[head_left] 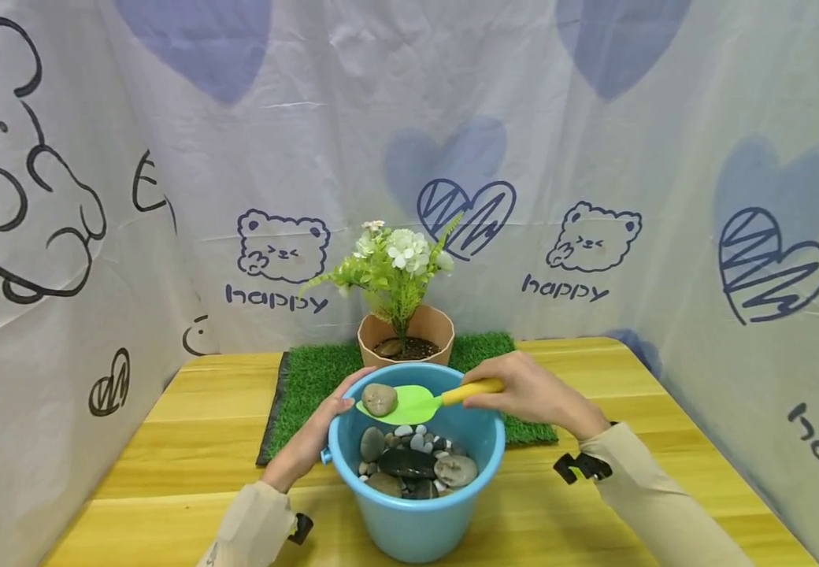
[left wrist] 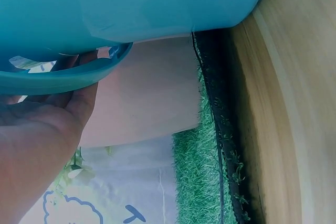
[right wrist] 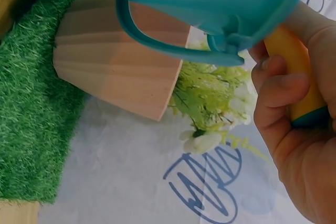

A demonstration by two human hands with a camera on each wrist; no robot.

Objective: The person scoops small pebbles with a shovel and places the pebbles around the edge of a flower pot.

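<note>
A blue bucket [head_left: 416, 520] stands on the table with several stones [head_left: 409, 463] inside, some large, some small pebbles. My left hand [head_left: 313, 429] grips its rim from the left, thumb on top. In the left wrist view, the fingers of that hand [left wrist: 47, 124] pass behind the bucket's handle [left wrist: 58, 80]. My right hand [head_left: 530, 394] holds a small garden trowel by its yellow handle [right wrist: 296, 72]. The trowel's light green blade [head_left: 413, 405] is over the bucket's opening, pointing left, and carries one round tan stone [head_left: 379, 400] near its tip.
Behind the bucket, a terracotta-coloured pot [head_left: 409, 323] with dark soil and a white-flowered plant [head_left: 402, 260] stands on a green turf mat [head_left: 310, 394]. The wooden table [head_left: 190, 449] is bordered by a printed cloth [head_left: 353, 118] at the back and sides.
</note>
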